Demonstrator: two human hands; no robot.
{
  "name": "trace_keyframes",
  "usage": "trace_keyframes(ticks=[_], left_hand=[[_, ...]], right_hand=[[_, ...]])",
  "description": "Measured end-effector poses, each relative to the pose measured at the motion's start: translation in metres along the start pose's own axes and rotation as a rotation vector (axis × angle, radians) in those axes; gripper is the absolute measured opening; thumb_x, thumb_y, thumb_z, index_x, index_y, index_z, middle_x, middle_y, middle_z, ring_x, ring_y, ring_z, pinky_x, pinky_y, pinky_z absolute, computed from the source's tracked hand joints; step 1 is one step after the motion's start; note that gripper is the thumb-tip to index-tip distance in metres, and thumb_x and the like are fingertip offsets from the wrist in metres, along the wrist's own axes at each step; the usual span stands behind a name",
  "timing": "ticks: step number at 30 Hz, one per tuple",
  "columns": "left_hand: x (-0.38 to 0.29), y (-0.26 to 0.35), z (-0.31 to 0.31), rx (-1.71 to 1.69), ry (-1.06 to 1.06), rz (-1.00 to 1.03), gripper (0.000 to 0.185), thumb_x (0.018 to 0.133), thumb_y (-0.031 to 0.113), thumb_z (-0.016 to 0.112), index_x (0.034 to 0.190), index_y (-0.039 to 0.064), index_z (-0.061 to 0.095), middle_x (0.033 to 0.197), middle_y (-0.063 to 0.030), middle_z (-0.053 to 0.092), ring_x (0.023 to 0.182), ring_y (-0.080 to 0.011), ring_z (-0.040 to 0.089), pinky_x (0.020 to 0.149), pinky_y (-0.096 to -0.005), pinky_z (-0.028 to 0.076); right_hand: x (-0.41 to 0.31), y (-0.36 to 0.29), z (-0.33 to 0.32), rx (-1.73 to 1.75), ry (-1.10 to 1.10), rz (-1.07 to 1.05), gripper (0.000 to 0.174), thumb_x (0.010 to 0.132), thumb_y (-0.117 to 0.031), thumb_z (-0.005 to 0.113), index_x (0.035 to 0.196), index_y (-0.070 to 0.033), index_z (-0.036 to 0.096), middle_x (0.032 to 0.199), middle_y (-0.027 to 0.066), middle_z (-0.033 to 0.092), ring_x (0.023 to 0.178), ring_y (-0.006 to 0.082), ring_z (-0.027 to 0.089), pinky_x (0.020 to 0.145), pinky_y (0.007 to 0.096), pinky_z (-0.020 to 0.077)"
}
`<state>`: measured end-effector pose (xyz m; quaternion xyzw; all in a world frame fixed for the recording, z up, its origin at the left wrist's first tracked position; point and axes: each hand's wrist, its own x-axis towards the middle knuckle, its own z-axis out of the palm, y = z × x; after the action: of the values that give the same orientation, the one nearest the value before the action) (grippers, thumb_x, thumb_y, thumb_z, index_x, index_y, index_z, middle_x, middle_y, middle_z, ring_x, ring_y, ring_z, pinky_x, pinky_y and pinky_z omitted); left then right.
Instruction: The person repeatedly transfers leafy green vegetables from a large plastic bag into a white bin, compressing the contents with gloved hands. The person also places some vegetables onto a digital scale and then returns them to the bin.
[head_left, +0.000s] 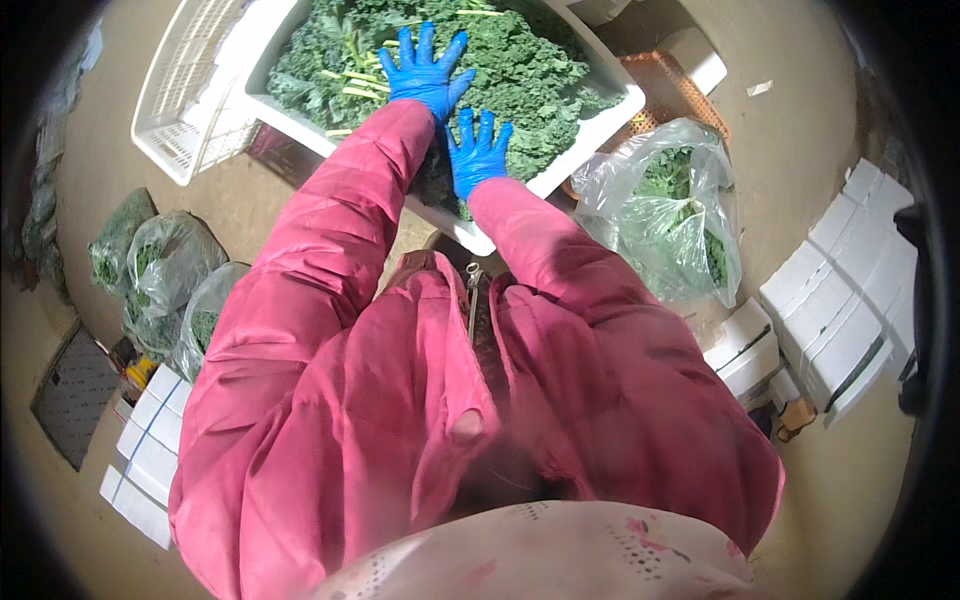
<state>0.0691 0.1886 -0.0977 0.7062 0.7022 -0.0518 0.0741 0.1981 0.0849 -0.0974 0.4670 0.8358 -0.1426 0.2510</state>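
Observation:
Curly kale fills a large white tub in front of me. My left hand, in a blue glove, lies palm down over the leaves with its fingers spread. Pale cut stems show just beside it. Closer to my body, my right hand, also blue-gloved, has its fingers apart above the kale at the tub's near side. Neither hand grips anything that I can see. How firmly the palms press on the leaves cannot be told, since the hands cover that part.
A white plastic crate stands left of the tub, and an orange-brown basket right of it. Clear bags of greens sit at right and left. White foam boxes stand further out at right and left.

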Motion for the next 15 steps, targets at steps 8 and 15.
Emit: trace_keyframes(ticks=[8, 15], left_hand=[[0.026, 0.006, 0.040, 0.177, -0.182, -0.014, 0.062, 0.096, 0.070, 0.035, 0.154, 0.047, 0.033, 0.170, -0.0123, 0.008, 0.153, -0.0473, 0.000, 0.112, -0.0769, 0.000], [0.030, 0.005, 0.028, 0.765, 0.107, -0.051, 0.065, 0.096, 0.073, 0.031, 0.156, 0.050, 0.026, 0.170, -0.0112, 0.008, 0.153, -0.0479, 0.001, 0.111, -0.0780, -0.003]], right_hand=[[0.045, -0.006, 0.056, -0.009, 0.216, 0.080, 0.066, 0.096, -0.009, 0.046, 0.159, -0.010, 0.026, 0.167, 0.0139, 0.012, 0.151, 0.0431, 0.018, 0.116, 0.0732, 0.0122], [-0.003, 0.024, -0.073, 0.501, 0.629, 0.025, 0.062, 0.089, -0.049, 0.061, 0.139, -0.012, 0.056, 0.149, 0.0134, 0.049, 0.144, 0.0411, 0.033, 0.117, 0.0670, 0.0163]])
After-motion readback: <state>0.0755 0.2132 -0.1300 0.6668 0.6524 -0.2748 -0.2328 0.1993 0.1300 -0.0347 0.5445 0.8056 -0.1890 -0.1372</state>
